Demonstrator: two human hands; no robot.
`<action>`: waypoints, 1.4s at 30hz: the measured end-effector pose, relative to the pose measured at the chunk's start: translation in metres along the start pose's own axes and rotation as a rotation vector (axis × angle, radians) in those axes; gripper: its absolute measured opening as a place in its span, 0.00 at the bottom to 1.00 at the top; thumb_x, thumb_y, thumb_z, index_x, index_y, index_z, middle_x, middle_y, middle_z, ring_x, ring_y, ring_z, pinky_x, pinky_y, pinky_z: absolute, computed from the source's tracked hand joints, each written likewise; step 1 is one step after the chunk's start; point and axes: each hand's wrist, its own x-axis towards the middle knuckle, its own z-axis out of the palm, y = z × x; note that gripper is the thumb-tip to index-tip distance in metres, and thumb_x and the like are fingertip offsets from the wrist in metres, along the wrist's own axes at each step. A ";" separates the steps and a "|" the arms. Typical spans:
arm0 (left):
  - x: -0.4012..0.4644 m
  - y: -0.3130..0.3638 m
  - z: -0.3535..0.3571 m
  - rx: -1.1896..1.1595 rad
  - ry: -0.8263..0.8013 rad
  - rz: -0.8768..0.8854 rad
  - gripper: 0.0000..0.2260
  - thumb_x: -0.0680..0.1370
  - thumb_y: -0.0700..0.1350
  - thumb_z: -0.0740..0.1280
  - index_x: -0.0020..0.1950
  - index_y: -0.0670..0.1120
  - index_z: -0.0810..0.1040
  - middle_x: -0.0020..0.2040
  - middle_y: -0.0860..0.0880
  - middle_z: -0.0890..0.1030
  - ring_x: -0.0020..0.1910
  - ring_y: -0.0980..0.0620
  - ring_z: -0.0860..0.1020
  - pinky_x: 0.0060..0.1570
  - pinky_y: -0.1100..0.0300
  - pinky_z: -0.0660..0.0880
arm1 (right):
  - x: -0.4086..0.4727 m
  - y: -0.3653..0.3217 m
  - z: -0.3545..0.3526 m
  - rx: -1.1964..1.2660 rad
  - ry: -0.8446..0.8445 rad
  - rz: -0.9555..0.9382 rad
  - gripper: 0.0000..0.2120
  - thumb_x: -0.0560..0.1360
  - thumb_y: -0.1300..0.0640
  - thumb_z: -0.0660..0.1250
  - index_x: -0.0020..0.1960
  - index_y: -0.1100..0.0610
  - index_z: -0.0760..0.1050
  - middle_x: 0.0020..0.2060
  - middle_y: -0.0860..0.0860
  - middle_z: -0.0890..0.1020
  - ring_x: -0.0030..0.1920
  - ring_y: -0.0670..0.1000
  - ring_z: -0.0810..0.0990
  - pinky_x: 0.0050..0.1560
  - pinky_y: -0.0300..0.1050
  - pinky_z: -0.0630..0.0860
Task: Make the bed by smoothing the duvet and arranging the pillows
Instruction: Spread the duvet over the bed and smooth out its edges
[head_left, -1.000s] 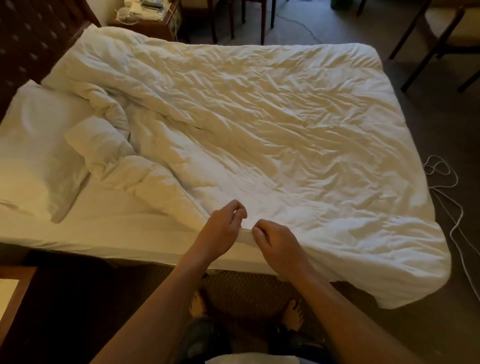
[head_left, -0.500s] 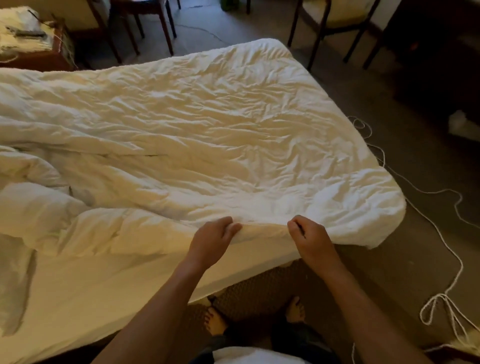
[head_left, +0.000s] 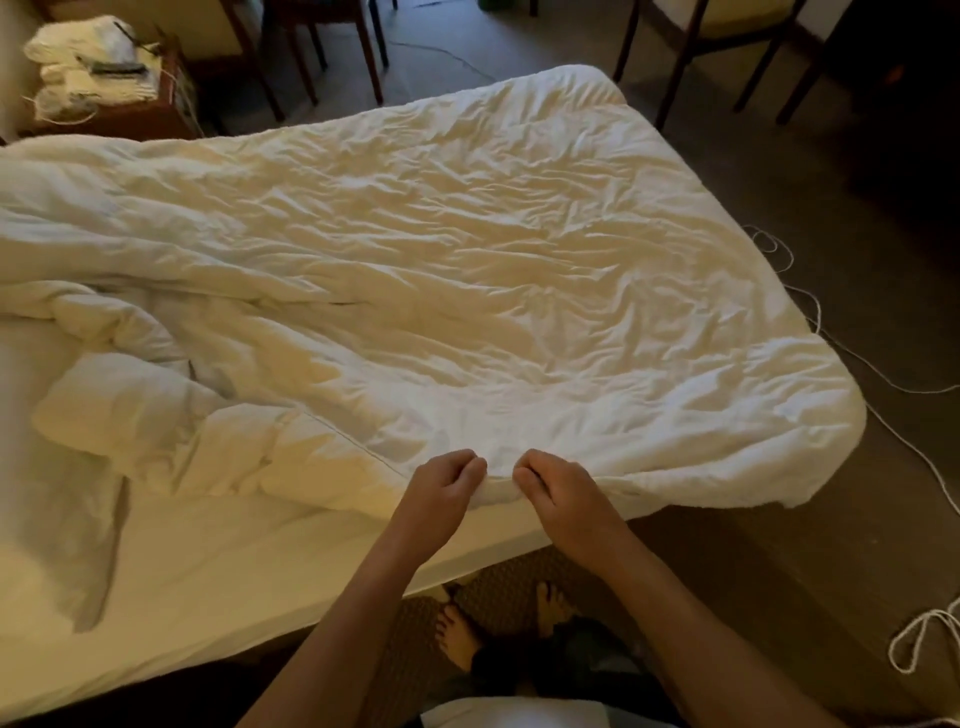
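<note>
Head view: duvet (head_left: 467, 270) covers the bed's foot half, bunched toward the left.
Left hand (head_left: 441, 493): pinching the near hem.
Right hand (head_left: 558, 493): pinching just beside it, probably to tug the edge straight.
Pillows: none clearly visible.

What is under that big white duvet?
Where the duvet is bunched back on the left, a bare white sheet shows beneath. The left hand and right hand grip its near edge. Elsewhere it covers everything.
</note>
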 end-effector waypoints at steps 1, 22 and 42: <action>0.000 -0.004 0.002 0.018 -0.011 0.006 0.19 0.80 0.53 0.60 0.36 0.42 0.70 0.29 0.50 0.68 0.30 0.53 0.67 0.33 0.53 0.62 | 0.000 0.000 -0.003 0.004 -0.042 0.009 0.12 0.84 0.50 0.57 0.45 0.52 0.72 0.34 0.49 0.75 0.35 0.48 0.73 0.37 0.48 0.70; -0.060 0.002 -0.040 0.433 0.508 -0.264 0.24 0.83 0.51 0.59 0.25 0.53 0.64 0.23 0.53 0.68 0.24 0.56 0.69 0.29 0.57 0.60 | 0.035 -0.043 0.049 -0.266 -0.385 -0.362 0.16 0.80 0.47 0.57 0.62 0.52 0.75 0.53 0.48 0.78 0.53 0.49 0.74 0.53 0.48 0.72; -0.102 -0.097 -0.172 0.415 0.197 0.085 0.15 0.81 0.57 0.59 0.38 0.52 0.66 0.28 0.50 0.72 0.30 0.53 0.72 0.33 0.52 0.67 | 0.028 -0.107 0.150 -0.174 -0.210 0.037 0.12 0.77 0.46 0.60 0.54 0.48 0.78 0.44 0.45 0.79 0.44 0.46 0.77 0.46 0.48 0.73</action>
